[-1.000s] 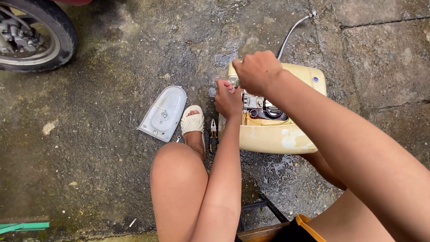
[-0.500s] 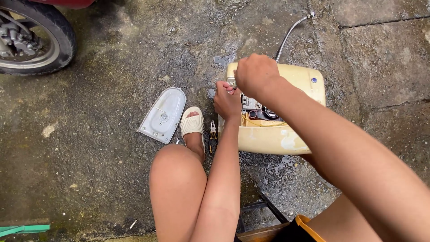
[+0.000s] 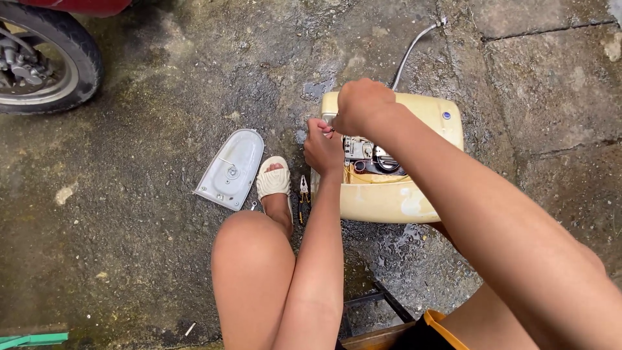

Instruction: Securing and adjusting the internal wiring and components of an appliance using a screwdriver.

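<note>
Both fists closed, left hand (image 3: 322,148) and right hand (image 3: 360,107) touching, pinching something unclear over the cream casing (image 3: 389,194), centre frame.

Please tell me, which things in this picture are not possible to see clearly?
- Head view: what the left hand and right hand pinch is hidden by the fingers.
- Inner parts of the cream housing: too small, partly behind the right arm.
- Wheel: cut off by the left edge.
- Pliers: small, partly hidden.
</note>
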